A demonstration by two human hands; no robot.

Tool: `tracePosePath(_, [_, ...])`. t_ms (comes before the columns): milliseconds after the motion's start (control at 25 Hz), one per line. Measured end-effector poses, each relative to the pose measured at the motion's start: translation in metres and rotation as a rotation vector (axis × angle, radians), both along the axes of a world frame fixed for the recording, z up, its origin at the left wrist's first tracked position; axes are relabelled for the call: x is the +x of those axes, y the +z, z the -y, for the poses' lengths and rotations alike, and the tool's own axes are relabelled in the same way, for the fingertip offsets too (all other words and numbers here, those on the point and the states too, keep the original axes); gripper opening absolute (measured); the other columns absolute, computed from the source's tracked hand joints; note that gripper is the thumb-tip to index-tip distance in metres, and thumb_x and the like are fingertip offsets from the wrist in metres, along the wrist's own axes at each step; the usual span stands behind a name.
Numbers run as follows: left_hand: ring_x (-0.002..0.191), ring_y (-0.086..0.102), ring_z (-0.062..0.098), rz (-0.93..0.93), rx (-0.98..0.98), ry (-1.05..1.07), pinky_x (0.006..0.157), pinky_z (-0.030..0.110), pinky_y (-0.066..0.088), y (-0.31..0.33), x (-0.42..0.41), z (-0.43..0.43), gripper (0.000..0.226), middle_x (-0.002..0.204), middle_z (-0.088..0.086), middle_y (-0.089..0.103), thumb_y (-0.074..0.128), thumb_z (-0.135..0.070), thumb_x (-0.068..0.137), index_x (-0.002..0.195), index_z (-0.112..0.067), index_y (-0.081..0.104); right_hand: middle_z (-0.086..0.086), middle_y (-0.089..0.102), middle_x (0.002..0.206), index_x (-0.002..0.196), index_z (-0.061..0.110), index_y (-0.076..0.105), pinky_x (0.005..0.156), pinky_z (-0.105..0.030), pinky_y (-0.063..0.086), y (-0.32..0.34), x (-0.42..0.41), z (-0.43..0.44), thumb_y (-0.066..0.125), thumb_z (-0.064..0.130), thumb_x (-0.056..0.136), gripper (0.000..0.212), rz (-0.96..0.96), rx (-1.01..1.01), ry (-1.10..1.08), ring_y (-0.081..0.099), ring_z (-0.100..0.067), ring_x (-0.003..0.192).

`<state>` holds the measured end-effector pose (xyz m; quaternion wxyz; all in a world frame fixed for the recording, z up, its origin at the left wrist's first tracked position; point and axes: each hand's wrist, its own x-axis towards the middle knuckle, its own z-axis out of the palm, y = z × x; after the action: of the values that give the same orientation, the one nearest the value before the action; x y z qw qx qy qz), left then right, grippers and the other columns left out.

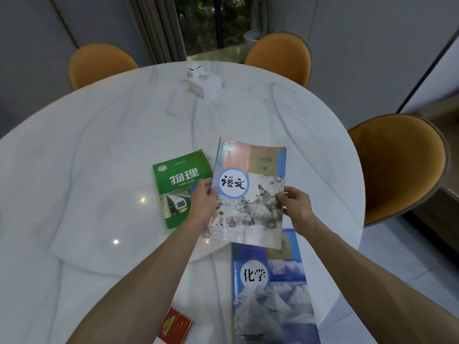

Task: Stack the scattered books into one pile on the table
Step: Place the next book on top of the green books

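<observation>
I hold a pale landscape-cover book (250, 194) above the round white marble table (99, 145), tilted slightly. My left hand (202, 202) grips its left edge and my right hand (295, 201) grips its right edge. A green book (178, 187) lies flat on the table just left of it, partly under my left hand. A blue book with snowy mountains (270, 294) lies at the near edge, its top end hidden under the held book. A red book (176, 327) shows at the bottom edge, partly hidden by my left forearm.
A white tissue box (205, 81) stands at the far side of the table. Three orange chairs (279, 58) ring the table at the back left, back and right. A raised turntable disc (87, 244) covers the table's middle.
</observation>
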<state>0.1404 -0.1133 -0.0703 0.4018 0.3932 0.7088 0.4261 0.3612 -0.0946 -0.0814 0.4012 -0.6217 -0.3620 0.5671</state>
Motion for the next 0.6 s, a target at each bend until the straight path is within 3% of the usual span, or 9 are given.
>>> tracePosePath(120, [0.084, 0.053, 0.017, 0.023, -0.031, 0.133, 0.06, 0.026, 0.043, 0.006, -0.033, -0.004, 0.013, 0.108, 0.002, 0.057, 0.047, -0.015, 0.097, 0.109, -0.01, 0.048, -0.002, 0.064, 0.071, 0.101, 0.006, 0.066, 0.055, -0.025, 0.052, 0.017, -0.036, -0.028, 0.056, 0.002, 0.089, 0.015, 0.026, 0.047, 0.082, 0.059, -0.013, 0.057])
tracePosePath(240, [0.088, 0.052, 0.021, 0.031, -0.038, 0.247, 0.067, 0.028, 0.044, 0.011, -0.067, -0.011, 0.021, 0.104, 0.003, 0.056, 0.05, -0.014, 0.094, 0.114, -0.008, 0.051, -0.01, 0.068, 0.082, 0.098, 0.002, 0.068, 0.073, -0.037, 0.057, 0.025, -0.073, -0.057, 0.06, 0.003, 0.086, 0.014, 0.044, 0.07, 0.153, 0.062, -0.022, 0.072])
tracePosePath(320, [0.086, 0.051, 0.021, 0.047, -0.034, 0.292, 0.058, 0.025, 0.041, 0.014, -0.085, -0.017, 0.02, 0.103, 0.005, 0.056, 0.05, -0.012, 0.093, 0.113, -0.008, 0.051, -0.013, 0.068, 0.085, 0.096, -0.001, 0.069, 0.082, -0.04, 0.054, 0.028, -0.094, -0.074, 0.063, 0.003, 0.084, 0.014, 0.061, 0.081, 0.181, 0.062, -0.025, 0.079])
tracePosePath(600, [0.069, 0.047, 0.012, 0.051, -0.121, 0.407, 0.052, 0.024, 0.037, 0.004, -0.128, -0.035, 0.012, 0.097, 0.005, 0.052, 0.048, -0.013, 0.094, 0.106, -0.009, 0.049, -0.014, 0.069, 0.092, 0.092, 0.002, 0.07, 0.088, -0.039, 0.055, 0.02, -0.155, -0.113, 0.064, 0.004, 0.084, 0.011, 0.118, 0.054, 0.263, 0.064, -0.024, 0.084])
